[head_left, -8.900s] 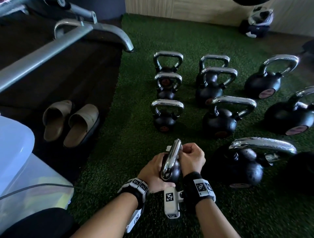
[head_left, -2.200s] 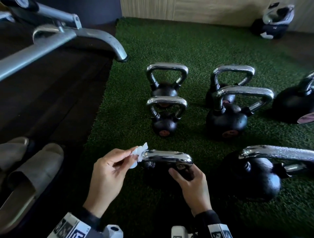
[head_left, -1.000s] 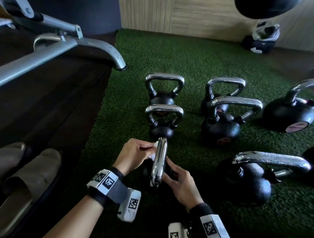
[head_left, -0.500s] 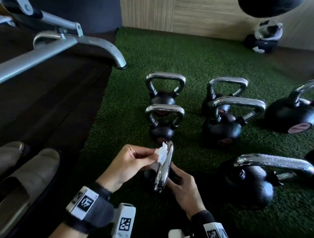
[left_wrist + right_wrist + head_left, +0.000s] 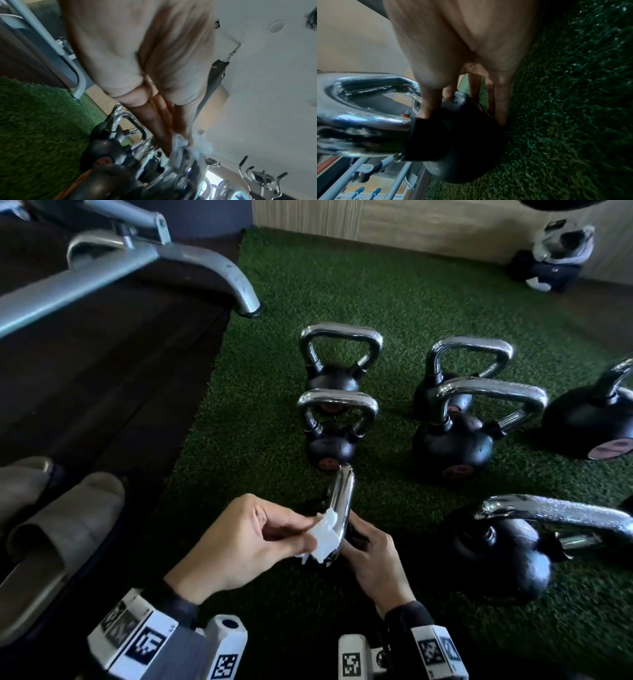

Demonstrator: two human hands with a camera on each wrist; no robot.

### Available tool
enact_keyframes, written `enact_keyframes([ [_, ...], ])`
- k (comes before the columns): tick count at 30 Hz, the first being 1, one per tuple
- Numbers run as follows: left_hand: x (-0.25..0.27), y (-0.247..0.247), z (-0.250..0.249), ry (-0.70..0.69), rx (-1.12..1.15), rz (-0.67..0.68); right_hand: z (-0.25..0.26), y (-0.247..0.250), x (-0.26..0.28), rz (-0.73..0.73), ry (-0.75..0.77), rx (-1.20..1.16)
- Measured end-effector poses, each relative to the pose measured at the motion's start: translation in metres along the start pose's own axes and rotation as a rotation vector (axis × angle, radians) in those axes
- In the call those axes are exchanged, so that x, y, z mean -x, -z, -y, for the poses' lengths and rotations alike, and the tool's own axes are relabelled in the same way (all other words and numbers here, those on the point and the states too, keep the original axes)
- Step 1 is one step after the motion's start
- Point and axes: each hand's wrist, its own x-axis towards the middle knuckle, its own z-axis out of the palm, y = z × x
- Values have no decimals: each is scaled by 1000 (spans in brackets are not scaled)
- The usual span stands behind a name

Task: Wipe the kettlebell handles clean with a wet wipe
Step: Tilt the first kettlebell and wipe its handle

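Head view, lower centre: the left hand (image 5: 239, 546) reaches in from the lower left, thumb and fingers pinching a crumpled white wet wipe (image 5: 323, 534) against the near end of a chrome kettlebell handle (image 5: 342, 508) — the handle seen edge-on, running away from the viewer. The right hand (image 5: 371, 556) comes from the lower right, its fingers spread and curved round the black kettlebell body (image 5: 471, 135), thumb beside the handle's base. The kettlebell stands on green turf (image 5: 260, 440); further kettlebells (image 5: 337, 419) stand in rows above it.
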Motion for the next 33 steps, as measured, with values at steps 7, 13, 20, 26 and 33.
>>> enact_keyframes([
  [7, 9, 8, 12, -59, -163, -10, 7, -4, -2, -10, 8, -10],
  [13, 17, -3, 15, -132, -292, 10, 22, -5, 8, -19, 14, 17],
  [20, -1, 7, 5, -242, -340, -176, 81, 28, 11, -265, 165, 481],
  [26, -14, 11, -30, -53, 255, -347, 152, 35, 31, -196, 552, 175],
  [33, -26, -6, -49, -38, 408, -232, 146, 24, 32, -210, 592, 114],
])
